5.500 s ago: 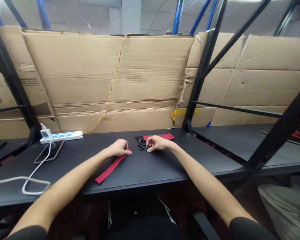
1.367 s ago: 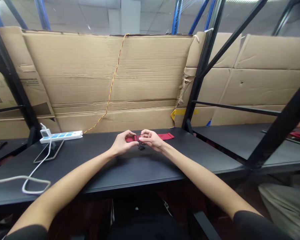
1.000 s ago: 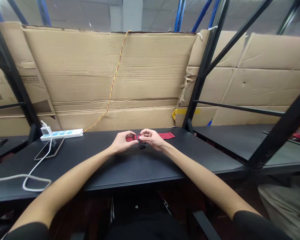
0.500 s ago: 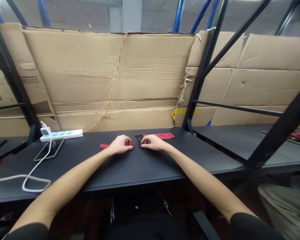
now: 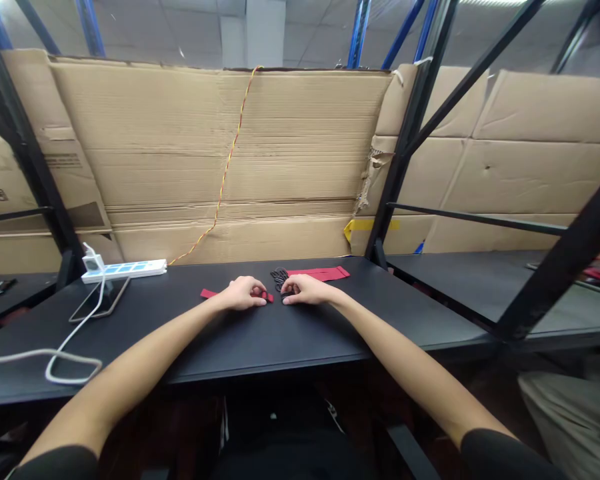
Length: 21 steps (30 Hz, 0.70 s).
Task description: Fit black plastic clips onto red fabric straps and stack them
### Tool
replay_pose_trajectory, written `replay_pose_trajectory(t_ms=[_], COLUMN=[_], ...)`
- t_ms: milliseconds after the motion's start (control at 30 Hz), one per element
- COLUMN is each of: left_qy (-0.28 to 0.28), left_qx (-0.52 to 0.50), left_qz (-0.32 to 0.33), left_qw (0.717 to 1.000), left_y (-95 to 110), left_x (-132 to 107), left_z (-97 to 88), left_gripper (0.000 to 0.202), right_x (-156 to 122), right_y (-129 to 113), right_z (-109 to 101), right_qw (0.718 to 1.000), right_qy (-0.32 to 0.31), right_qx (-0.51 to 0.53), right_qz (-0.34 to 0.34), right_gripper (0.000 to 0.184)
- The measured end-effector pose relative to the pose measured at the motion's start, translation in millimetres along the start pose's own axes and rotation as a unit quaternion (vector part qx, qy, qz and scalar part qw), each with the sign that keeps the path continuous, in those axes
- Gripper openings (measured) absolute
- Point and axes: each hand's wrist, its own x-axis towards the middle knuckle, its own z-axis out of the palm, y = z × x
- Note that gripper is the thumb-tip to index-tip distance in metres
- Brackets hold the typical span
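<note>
1. Red fabric strap (image 5: 209,293) lies flat on the black desk (image 5: 260,340), passing under the left hand (image 5: 243,293)
2. Left hand: fingers curled down onto the strap, partly closed; cannot tell whether pinching it or only resting
3. Right hand (image 5: 303,290): loosely curled, palm down, just beside the strap's end; any hold cannot be told
4. Black plastic buckles (image 5: 280,278) in a small pile, just beyond the hands, touching a second red strap (image 5: 320,272)
5. Further left: power strip (image 5: 123,268), phone (image 5: 100,300)
6. Behind the desk: corrugated cardboard sheet (image 5: 220,153)
</note>
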Motion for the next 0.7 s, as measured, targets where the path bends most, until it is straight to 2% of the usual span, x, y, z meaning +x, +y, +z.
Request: replay_pose_trajectory(t_ms=[133, 233, 467, 700], left_qy=[-0.086, -0.144, -0.126, -0.129], left_qx=[0.041, 0.027, -0.002, 0.008], left_qz=[0.021, 0.055, 0.010, -0.043], left_qw=[0.995, 0.988, 0.992, 0.991], left_y=[5, 4, -5, 1], left_x=[1, 2, 4, 2], left_z=[-8.1, -14.6, -19.2, -24.2], left_gripper=[0.036, 0.042, 0.038, 0.028], right_x=[-1, -1, -2, -2], right_y=[-3, -7, -12, -14], right_z=[-1, -2, -4, -2], right_qw=[1.000, 1.000, 1.000, 0.990], right_qy=[-0.002, -0.025, -0.013, 0.009], right_qx=[-0.007, -0.008, 0.014, 0.141], right_qz=[0.006, 0.006, -0.006, 0.019], right_gripper=[0.028, 0.026, 0.027, 0.030])
